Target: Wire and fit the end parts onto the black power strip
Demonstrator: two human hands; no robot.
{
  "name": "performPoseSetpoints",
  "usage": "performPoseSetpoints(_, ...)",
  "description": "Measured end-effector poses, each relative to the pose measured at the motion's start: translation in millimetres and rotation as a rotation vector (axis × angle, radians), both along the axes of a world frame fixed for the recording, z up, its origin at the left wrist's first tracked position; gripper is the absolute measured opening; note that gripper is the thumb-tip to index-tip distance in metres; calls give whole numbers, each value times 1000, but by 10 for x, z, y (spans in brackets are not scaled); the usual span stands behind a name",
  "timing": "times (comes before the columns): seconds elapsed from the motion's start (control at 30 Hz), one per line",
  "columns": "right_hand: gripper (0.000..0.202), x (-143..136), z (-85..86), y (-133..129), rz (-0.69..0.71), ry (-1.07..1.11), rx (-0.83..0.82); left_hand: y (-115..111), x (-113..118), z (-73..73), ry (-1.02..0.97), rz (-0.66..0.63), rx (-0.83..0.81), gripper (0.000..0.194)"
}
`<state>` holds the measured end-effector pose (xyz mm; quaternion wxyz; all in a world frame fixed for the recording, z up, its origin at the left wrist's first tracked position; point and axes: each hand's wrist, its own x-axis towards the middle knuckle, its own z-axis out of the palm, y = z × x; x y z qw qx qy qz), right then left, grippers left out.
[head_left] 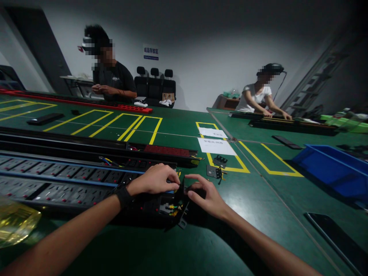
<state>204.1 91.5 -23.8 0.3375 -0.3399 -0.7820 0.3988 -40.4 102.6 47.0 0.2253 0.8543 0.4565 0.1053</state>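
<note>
Long black socket strips (71,191) lie side by side on the green table, with coloured wires showing at their right ends. My left hand (156,179) rests over the end of one strip, fingers closed around something small near yellow wires that I cannot make out. Just right of it, my right hand (205,193) pinches a small black end plate (184,186) between thumb and forefinger. Below the hands, green and yellow wires (174,207) stick out of the nearest strip's end. Two black plates with wires (214,171) lie beyond my right hand.
A blue bin (333,168) stands at the right, with a phone (336,237) in front of it. Paper labels (217,146) lie near the middle. Two people work across the table. Yellow transparent material (17,222) is at the lower left.
</note>
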Motion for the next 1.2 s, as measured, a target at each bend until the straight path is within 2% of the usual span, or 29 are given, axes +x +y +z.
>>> performPoseSetpoints(0.23, 46, -26, 21, -6, 8, 10, -24, -121, 107, 109, 179, 88, 101, 20)
performPoseSetpoints(0.33, 45, -32, 19, -3, 19, 15, -19, -109, 115, 86, 119, 112, 23, 19)
performPoseSetpoints(0.47, 44, -28, 12, 5, 27, 10, -10, -26, 79, -27, -63, 158, -103, 21)
performPoseSetpoints(0.6, 45, -27, 17, 9, 27, 16, -15, 14, 51, -77, -106, 122, -105, 20)
performPoseSetpoints(0.83, 46, -34, 44, -7, 20, 18, -16, -67, 70, 37, 142, 19, 109, 19)
performPoseSetpoints(1.0, 48, -28, 54, -15, 24, 14, -11, -102, 84, 82, 261, 2, 156, 23)
performPoseSetpoints(1.2, 50, -6, 31, 4, 28, 35, -77, -90, 67, 120, 244, -40, 155, 22)
